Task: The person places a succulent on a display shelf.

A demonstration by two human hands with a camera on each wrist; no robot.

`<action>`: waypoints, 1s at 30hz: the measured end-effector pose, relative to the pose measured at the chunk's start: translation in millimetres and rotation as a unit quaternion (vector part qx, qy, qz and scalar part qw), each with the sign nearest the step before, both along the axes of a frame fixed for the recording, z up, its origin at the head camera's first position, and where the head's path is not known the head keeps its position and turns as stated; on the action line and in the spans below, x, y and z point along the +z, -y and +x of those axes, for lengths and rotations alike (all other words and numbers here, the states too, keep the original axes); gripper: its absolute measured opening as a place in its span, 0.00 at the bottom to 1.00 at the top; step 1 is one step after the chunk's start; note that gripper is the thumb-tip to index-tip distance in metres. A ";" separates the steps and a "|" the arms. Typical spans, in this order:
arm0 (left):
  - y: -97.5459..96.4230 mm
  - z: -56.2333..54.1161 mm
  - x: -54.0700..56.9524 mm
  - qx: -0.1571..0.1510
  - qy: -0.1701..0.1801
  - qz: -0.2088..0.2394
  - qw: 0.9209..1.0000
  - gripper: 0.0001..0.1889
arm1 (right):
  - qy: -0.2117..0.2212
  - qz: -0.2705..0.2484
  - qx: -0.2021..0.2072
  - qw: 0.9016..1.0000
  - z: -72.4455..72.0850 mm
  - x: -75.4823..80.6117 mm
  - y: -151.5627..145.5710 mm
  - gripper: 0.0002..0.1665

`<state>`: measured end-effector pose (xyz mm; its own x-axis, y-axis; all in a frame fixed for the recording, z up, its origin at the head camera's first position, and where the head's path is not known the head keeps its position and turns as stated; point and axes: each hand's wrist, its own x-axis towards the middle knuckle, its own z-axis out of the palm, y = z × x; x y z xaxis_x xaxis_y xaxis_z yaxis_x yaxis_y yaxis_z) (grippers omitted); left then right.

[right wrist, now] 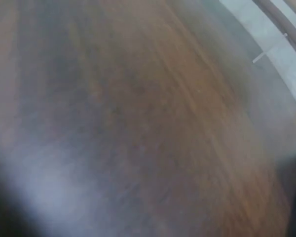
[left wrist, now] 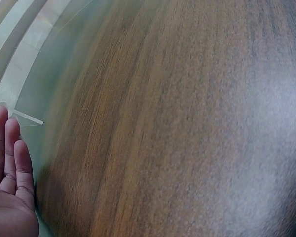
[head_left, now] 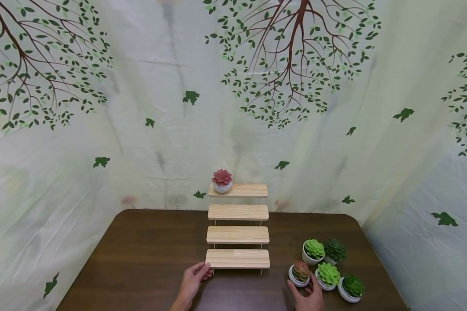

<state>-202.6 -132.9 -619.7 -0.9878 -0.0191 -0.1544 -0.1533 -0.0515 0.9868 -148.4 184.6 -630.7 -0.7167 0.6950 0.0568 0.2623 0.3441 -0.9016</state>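
A wooden four-step display stand (head_left: 238, 259) with pale boards on thin legs stands mid-table. My left hand (head_left: 192, 280) holds the left front corner of its lowest board; the left wrist view shows several fingers (left wrist: 24, 173) nearly straight beside it. On the right, my right hand (head_left: 310, 296) grips a reddish-brown potted succulent (head_left: 300, 271) in a white pot, thumb on one side and fingers on the other. A pink-red potted succulent (head_left: 222, 180) sits at the left of the top step. The right wrist view is blurred and shows no hand.
Close to the right hand stand a light green succulent (head_left: 328, 274), another light green one (head_left: 313, 249), a dark green one (head_left: 335, 250) and a mid-green one (head_left: 352, 287), all potted. A leaf-printed curtain (head_left: 233, 142) hangs behind the brown table (head_left: 151, 246).
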 end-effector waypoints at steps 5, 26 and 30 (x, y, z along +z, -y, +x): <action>1.3 0.2 0.8 0.001 0.001 0.001 1.000 0.19 | 0.000 -0.008 -0.001 1.000 -8.8 1.7 4.7 0.48; 2.0 1.4 0.5 -0.004 -0.006 0.000 1.000 0.21 | -0.036 0.023 0.008 0.999 -15.6 -4.9 8.7 0.41; 2.0 1.5 0.2 -0.004 -0.011 -0.003 1.000 0.22 | -0.048 0.026 0.008 0.998 -14.9 -4.8 8.7 0.40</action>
<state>-201.0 -134.9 -619.5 -0.9911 -0.0117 -0.1323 -0.1316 -0.0451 0.9903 -163.3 176.0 -635.5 -0.7171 0.6780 0.1613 0.1694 0.3940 -0.9033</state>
